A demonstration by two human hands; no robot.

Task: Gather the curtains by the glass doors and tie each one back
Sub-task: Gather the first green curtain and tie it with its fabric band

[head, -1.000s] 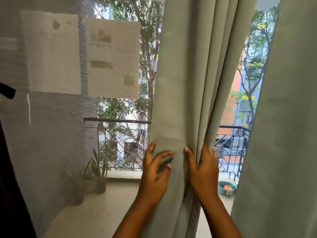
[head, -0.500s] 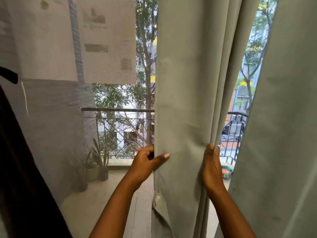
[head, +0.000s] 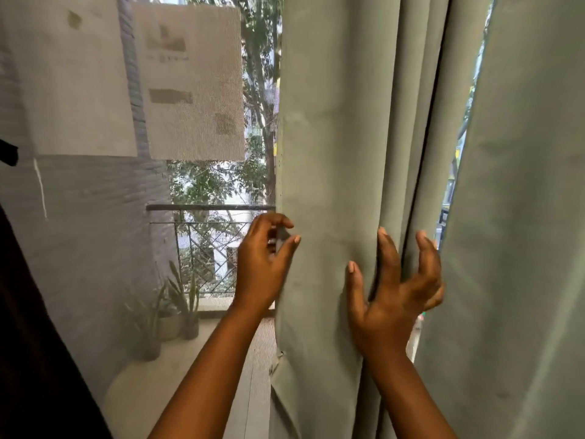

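Observation:
A sage-green curtain (head: 342,137) hangs in folds in the middle of the view, in front of the glass door. My left hand (head: 262,267) pinches its left edge at railing height, thumb in front and fingers curled behind. My right hand (head: 389,299) grips the folds on the curtain's right side, with the thumb pressed on the front and the fingers hooked into the pleats. A second green curtain (head: 522,217) hangs apart at the far right, with a narrow gap between the two.
A sheer mesh screen (head: 79,217) covers the left of the door, with two sheets of paper (head: 190,83) stuck behind it. Dark fabric (head: 31,359) fills the lower left corner. Outside are a balcony railing (head: 205,207) and potted plants (head: 177,312).
My right hand has shifted left onto the curtain's front and spread its fingers into the folds. My left hand still holds the left edge. The view has moved closer.

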